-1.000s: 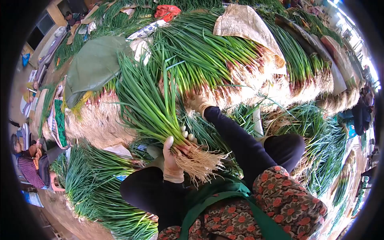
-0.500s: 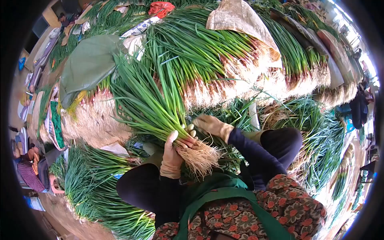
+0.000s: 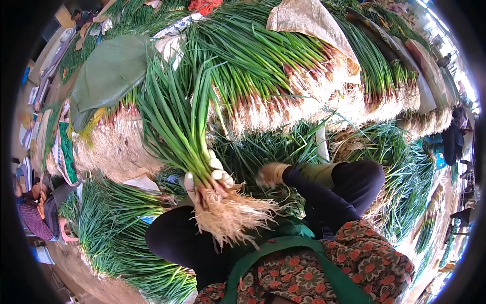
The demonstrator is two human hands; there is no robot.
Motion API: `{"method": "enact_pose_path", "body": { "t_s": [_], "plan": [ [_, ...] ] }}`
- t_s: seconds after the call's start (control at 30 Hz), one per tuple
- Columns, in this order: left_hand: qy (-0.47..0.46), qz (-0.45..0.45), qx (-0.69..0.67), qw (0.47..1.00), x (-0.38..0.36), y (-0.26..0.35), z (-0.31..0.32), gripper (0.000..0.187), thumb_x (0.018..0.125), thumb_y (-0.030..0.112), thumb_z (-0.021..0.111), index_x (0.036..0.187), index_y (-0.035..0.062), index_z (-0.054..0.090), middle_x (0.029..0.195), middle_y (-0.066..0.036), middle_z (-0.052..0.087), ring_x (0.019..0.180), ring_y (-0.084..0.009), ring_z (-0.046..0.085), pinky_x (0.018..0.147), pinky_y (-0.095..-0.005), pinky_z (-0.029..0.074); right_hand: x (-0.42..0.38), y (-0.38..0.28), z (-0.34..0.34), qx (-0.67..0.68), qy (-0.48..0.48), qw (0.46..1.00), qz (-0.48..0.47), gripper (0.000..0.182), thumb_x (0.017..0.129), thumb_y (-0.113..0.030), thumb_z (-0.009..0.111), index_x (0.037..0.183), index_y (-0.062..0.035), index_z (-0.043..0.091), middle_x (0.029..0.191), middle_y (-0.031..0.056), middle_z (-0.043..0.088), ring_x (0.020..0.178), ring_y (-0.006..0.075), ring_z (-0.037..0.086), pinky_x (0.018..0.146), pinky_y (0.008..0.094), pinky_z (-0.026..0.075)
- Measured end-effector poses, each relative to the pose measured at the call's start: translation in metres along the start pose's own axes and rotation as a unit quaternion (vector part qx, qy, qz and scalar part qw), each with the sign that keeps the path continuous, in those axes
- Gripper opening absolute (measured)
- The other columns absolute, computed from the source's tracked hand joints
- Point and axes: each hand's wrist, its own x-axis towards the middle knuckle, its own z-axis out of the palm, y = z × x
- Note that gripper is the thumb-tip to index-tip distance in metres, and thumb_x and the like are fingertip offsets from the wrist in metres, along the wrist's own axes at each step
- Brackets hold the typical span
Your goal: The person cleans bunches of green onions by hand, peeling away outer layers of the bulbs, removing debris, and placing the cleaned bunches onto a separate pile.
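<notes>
A bunch of green onions stands in my left hand, whose gloved fingers wrap round the reddish stems just above the pale roots. The roots hang over my lap and hide most of the palm and wrist. To the right, my right hand, also gloved, is blurred by motion over loose green leaves near my knee. It is apart from the bunch, and its fingers are smeared.
Long stacks of green onions lie ahead, partly under a beige sheet and a green sheet. More onions lie at the left. A seated person is at the far left.
My left hand has turned the bunch more upright and moved it slightly left, with the roots lower. My right hand has moved away from the stems, downward and a little right.
</notes>
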Motion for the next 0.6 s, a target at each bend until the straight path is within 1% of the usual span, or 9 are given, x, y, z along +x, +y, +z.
{"method": "enact_pose_path", "body": {
  "t_s": [0.07,0.1,0.17,0.27,0.4,0.43,0.53,0.57,0.6],
  "plan": [
    [0.003,-0.013,-0.13,0.991,-0.007,0.003,-0.013,0.07,0.09,0.037,0.057,0.142,0.0049,0.023,0.127,-0.013,0.046,0.108,-0.026,0.051,0.091,-0.0478,0.041,-0.009,-0.017,-0.037,0.061,0.273,0.958,-0.06,0.039,0.092,-0.037,0.051,0.116,-0.0072,0.061,0.109,0.0158,0.064,0.081,0.0275,0.066,0.079,0.0397,0.05],
    [-0.006,-0.039,-0.105,0.994,-0.011,0.01,-0.026,0.073,0.089,0.037,0.059,0.143,0.0057,0.021,0.127,-0.013,0.046,0.109,-0.0259,0.05,0.093,-0.0487,0.039,-0.01,-0.03,-0.052,0.148,0.426,0.888,-0.089,0.04,0.092,-0.037,0.052,0.116,-0.0069,0.061,0.107,0.0171,0.065,0.084,0.0286,0.066,0.08,0.0406,0.049],
    [-0.022,-0.068,-0.076,0.995,-0.01,0.014,-0.036,0.078,0.087,0.036,0.062,0.144,0.0058,0.02,0.125,-0.009,0.046,0.109,-0.025,0.05,0.098,-0.0481,0.034,0.012,-0.057,-0.081,0.226,0.496,0.821,-0.167,0.041,0.091,-0.038,0.053,0.114,-0.0048,0.06,0.103,0.0198,0.065,0.091,0.033,0.063,0.084,0.041,0.048],
    [-0.034,-0.069,-0.061,0.995,0.0,0.004,-0.017,0.076,0.086,0.037,0.061,0.143,0.0035,0.021,0.118,-0.006,0.048,0.108,-0.0251,0.05,0.104,-0.0469,0.028,0.041,-0.082,-0.105,0.078,0.398,0.914,-0.01,0.046,0.088,-0.04,0.057,0.112,-0.0013,0.06,0.104,0.0191,0.065,0.096,0.0314,0.062,0.085,0.0379,0.048],
    [0.119,0.049,0.067,0.989,-0.004,-0.013,0.019,0.065,0.09,0.038,0.051,0.138,-0.0008,0.03,0.12,-0.011,0.052,0.117,-0.0292,0.049,0.106,-0.053,0.03,0.009,-0.074,-0.087,0.174,0.397,0.896,-0.097,0.038,0.088,-0.032,0.06,0.105,0.0007,0.063,0.098,0.0179,0.067,0.088,0.0252,0.065,0.08,0.0348,0.051],
    [0.223,0.088,0.124,0.963,0.007,-0.026,0.047,0.059,0.091,0.035,0.047,0.133,-0.0042,0.037,0.123,-0.015,0.052,0.121,-0.0309,0.047,0.106,-0.0544,0.032,0.001,-0.063,-0.073,0.188,0.418,0.873,-0.164,0.033,0.089,-0.028,0.059,0.105,0.0007,0.063,0.091,0.0154,0.068,0.08,0.023,0.064,0.076,0.0326,0.052],
    [0.262,0.006,0.199,0.944,0.001,-0.01,0.008,0.057,0.089,0.032,0.044,0.129,-0.0084,0.041,0.121,-0.021,0.055,0.117,-0.0303,0.05,0.095,-0.0507,0.045,-0.083,-0.075,-0.038,0.277,0.334,0.881,-0.187,0.031,0.09,-0.026,0.059,0.108,-0.0012,0.062,0.09,0.0122,0.067,0.079,0.0152,0.062,0.073,0.0335,0.052],
    [0.188,-0.033,0.281,0.941,0.005,-0.004,0.006,0.056,0.089,0.031,0.045,0.128,-0.009,0.043,0.123,-0.024,0.053,0.115,-0.0305,0.052,0.094,-0.0497,0.045,-0.083,-0.069,-0.024,0.242,0.348,0.844,-0.328,0.031,0.091,-0.026,0.058,0.11,-0.0014,0.061,0.092,0.0125,0.067,0.08,0.0154,0.062,0.072,0.0333,0.052],
    [0.184,-0.05,0.265,0.945,0.006,-0.007,0.007,0.055,0.089,0.03,0.045,0.128,-0.0091,0.043,0.123,-0.025,0.053,0.116,-0.0316,0.051,0.097,-0.0491,0.043,-0.081,-0.065,-0.013,0.272,0.303,0.852,-0.33,0.033,0.091,-0.027,0.057,0.111,-0.0013,0.06,0.093,0.0127,0.067,0.081,0.0167,0.063,0.073,0.0332,0.052]
  ]
}}
